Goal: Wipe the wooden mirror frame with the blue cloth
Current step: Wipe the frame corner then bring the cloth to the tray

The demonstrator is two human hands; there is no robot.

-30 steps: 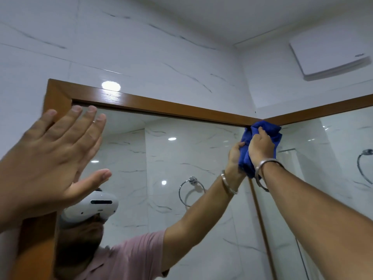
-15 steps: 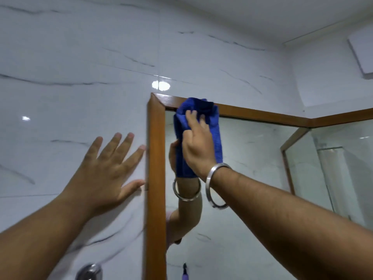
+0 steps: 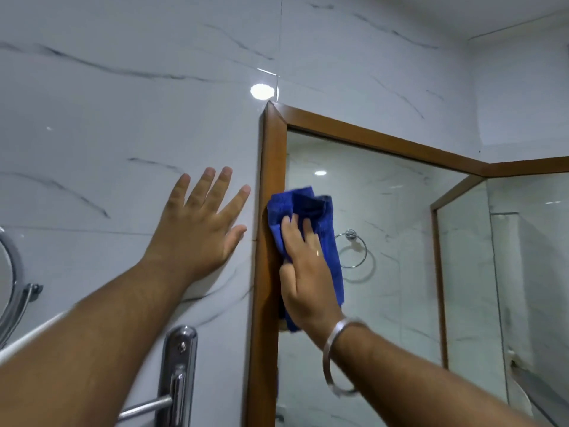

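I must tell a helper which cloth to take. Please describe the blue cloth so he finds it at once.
Find the wooden mirror frame on the white marble wall. On its left upright, the right hand presses the blue cloth. It is the only blue thing there.

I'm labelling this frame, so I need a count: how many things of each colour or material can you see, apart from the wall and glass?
Blue: 1, the cloth
Brown wood: 1, the mirror frame
Shiny metal: 4, the bracelet, door handle, towel ring, round fitting at far left
Bare hands: 2, left hand, right hand
Total: 8
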